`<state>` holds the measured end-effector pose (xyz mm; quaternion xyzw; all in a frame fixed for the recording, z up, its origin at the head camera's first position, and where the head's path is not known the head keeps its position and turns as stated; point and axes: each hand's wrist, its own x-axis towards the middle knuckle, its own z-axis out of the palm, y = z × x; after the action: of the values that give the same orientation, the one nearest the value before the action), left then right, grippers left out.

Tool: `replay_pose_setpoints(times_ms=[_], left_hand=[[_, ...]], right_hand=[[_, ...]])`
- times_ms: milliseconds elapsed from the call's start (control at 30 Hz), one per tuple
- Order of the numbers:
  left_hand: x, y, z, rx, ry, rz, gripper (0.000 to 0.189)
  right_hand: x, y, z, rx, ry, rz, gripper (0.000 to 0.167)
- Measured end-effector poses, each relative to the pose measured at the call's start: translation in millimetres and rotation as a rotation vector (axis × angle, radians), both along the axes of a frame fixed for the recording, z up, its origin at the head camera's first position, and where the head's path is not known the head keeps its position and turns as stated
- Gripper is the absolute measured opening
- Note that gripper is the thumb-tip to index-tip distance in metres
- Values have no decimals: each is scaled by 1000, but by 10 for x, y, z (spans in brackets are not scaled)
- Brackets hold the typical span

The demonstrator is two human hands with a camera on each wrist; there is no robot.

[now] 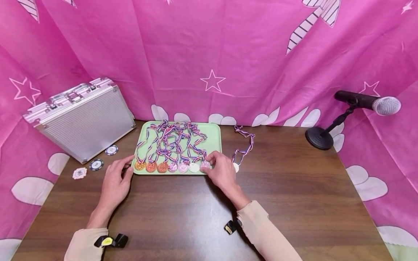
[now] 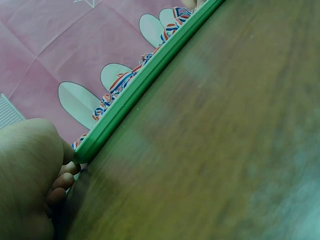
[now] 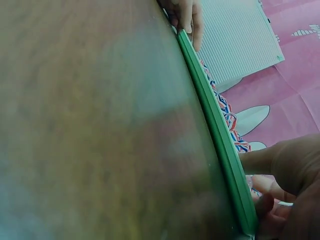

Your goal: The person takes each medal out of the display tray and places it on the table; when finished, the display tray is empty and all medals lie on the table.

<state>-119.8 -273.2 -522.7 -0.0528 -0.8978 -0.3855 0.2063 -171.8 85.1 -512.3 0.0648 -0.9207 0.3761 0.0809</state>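
"Position of the left hand (image 2: 31, 172)?"
"At the nearest corner of the green tray (image 2: 132, 99), touching it, several fingertips just below."
"Contents?"
"Red, white and blue striped ribbons (image 2: 120, 84), showing above the tray's rim."
"Surroundings?"
"Wooden table (image 2: 200, 130) before the tray; pink curtain (image 2: 45, 30) behind; right hand (image 2: 189, 3) at its far end, barely visible."
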Motion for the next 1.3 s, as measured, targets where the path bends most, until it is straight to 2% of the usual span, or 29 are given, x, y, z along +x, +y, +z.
replay_pose_setpoints(times_ms=[100, 267, 433, 567, 700, 833, 933, 1100, 1200, 1300], left_hand=[[0, 1, 9, 2, 1, -1, 41], [11, 5, 20, 2, 1, 3, 40], [23, 14, 14, 2, 11, 7, 40], [24, 19, 11, 4, 11, 6, 40], [25, 22, 6, 6, 7, 4, 40], [22, 23, 2, 4, 6, 4, 40], [19, 23, 2, 1, 7, 4, 40], [18, 23, 2, 2, 12, 2, 40], [16, 21, 1, 0, 12, 1, 40], [12, 14, -1, 0, 7, 1, 40]], right_hand=[[47, 31, 159, -79, -33, 17, 20], [50, 130, 361, -304, -93, 11, 6], [-7, 236, 559, -584, -143, 31, 10], [-38, 310, 796, -733, -139, 36, 14], [-29, 401, 1076, -827, -101, 55, 17], [19, 521, 1353, -847, -46, 104, 20], [80, 614, 1568, -865, 1, 146, 17], [204, 771, 1921, -986, 114, 195, 18], [217, 884, 2071, -1051, 196, 167, 20], [131, 987, 2131, -1064, 250, 102, 19]])
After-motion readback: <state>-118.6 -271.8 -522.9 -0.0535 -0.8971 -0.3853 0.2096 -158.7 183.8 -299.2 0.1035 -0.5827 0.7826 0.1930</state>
